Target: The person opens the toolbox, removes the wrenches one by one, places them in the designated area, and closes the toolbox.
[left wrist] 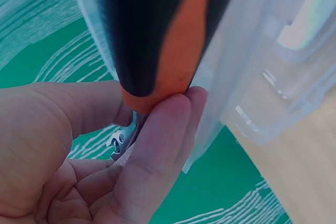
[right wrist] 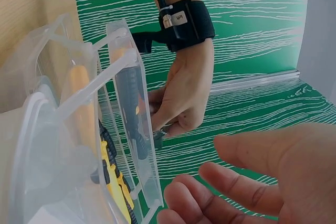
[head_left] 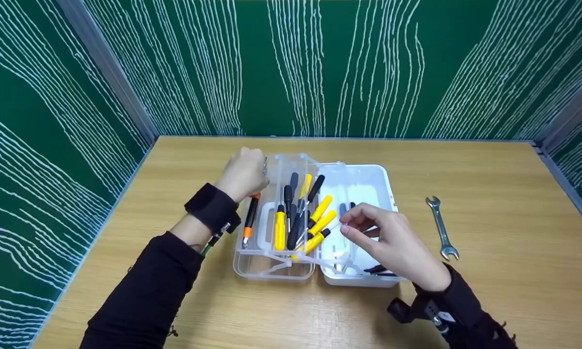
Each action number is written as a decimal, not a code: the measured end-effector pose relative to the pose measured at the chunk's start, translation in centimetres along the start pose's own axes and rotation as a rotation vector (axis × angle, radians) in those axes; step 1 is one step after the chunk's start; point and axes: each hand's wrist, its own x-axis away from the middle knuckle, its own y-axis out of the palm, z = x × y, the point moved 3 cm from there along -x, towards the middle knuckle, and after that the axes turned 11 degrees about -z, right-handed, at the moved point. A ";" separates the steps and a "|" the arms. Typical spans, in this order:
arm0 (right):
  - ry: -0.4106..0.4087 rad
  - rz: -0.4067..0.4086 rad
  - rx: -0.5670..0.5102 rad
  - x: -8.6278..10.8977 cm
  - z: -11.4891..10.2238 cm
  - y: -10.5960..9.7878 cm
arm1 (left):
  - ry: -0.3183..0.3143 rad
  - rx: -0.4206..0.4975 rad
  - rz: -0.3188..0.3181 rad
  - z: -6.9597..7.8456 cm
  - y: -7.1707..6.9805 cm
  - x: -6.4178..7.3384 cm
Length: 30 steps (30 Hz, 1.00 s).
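- Head view: The left hand, left of center, has its fingers curled at the far end of a black-and-orange tool, which lies along the left side of a clear tray. Yellow-handled screwdrivers and dark-handled ones fill the tray's middle and right.
- The right hand, right of center, hovers over the white base, thumb and forefinger close together; nothing is clearly held.
- The step appears to be handling the black-and-orange tool at the tray; whether it is going in or coming out cannot be told. The next move probably calls for keeping its far end clear of the tray wall.
- A silver wrench lies at right on the surface, with bare room around it. More open room runs along the bottom and left of the box; the green wall panel bounds the back.
- Left wrist view: Thumb and fingers pinch the tool's metal part, just below its handle, at center. The clear wall stands close on the right, leaving little room there.
- Right wrist view: The right hand, lower right, is loosely curved, visibly empty and apart from the tray's edge. The left hand grips the tool's end, upper center.
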 end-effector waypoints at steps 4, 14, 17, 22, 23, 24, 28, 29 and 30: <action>0.007 0.003 -0.018 -0.1 0.3 0.0 | -0.002 0.051 -0.016 -0.2 -0.5 0.5; 0.011 0.009 -0.034 -0.5 0.5 -0.2 | 0.072 0.164 0.117 -0.3 -2.1 2.6; 0.016 0.011 -0.040 -0.6 0.5 -0.3 | 0.104 0.172 0.196 -0.4 -2.4 3.3; 0.025 0.005 -0.053 -0.9 0.7 -0.3 | 0.144 0.212 0.270 -0.4 -2.5 4.1; 0.026 0.002 -0.058 -1.0 0.8 -0.3 | 0.152 0.222 0.280 -0.4 -2.6 4.3; 0.028 -0.002 -0.063 -1.1 0.8 -0.2 | 0.159 0.231 0.291 -0.4 -2.6 4.5; 0.016 -0.011 -0.093 -1.2 0.8 -0.2 | 0.183 0.284 0.328 0.0 -2.5 5.3; 0.010 -0.011 -0.103 -1.3 0.8 -0.1 | 0.185 0.305 0.336 0.0 -2.5 5.4; 0.004 -0.011 -0.113 -1.3 0.7 -0.1 | 0.185 0.325 0.342 0.1 -2.5 5.6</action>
